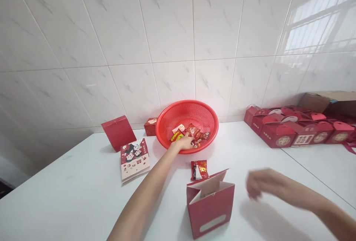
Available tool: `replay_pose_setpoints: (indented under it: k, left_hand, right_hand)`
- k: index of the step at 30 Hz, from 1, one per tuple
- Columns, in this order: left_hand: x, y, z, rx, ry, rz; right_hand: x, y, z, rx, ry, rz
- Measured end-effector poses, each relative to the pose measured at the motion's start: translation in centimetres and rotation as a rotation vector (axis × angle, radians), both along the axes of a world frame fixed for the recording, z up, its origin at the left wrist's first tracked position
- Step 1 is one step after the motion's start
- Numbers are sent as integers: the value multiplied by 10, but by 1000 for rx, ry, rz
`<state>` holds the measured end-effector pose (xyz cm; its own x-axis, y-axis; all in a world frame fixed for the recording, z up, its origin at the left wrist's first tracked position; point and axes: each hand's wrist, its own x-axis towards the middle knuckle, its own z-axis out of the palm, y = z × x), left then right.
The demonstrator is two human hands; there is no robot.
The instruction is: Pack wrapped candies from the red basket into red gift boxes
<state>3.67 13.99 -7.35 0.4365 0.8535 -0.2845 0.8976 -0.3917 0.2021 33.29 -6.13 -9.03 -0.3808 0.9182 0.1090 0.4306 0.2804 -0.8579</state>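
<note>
My left hand (183, 143) reaches into a red plastic basket (207, 116). Its fingertips touch wrapped sweets, such as a red packet (192, 131), and are partly hidden among them, so their grip is unclear. Blurred by motion, my right hand (257, 184) hovers over the white table, right of a red paper gift box (211, 211). That box stands upright with its top unfolded. Just behind it lies a single red sweet packet (199, 170) with a printed couple on it. Nothing shows in the right hand, whose fingers bend downward.
At left, a red folded box (119, 132) stands behind a printed card box (135, 159). A small red box (150, 126) sits beside the basket. Several red handled gift boxes (278, 135) and a brown carton (315, 101) line the right. A tiled wall (172, 81) bounds the white table (69, 181).
</note>
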Motion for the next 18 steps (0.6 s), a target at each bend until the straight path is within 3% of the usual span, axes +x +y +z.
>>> replay_pose_setpoints:
  k: [4, 7, 12, 18]
  left_hand:
    - [-3, -1, 1, 8, -11, 8]
    - [-4, -1, 0, 7, -15, 11]
    - [-7, -1, -2, -3, -41, 20]
    - [-9, -7, -5, 30, -80, 8]
  right_hand:
    - [-63, 85, -28, 5, 3, -2]
    - [-102, 118, -58, 60, 44, 67]
    - [-121, 122, -86, 99, 140, 53]
    - [-117, 119, -97, 19, 469, 13]
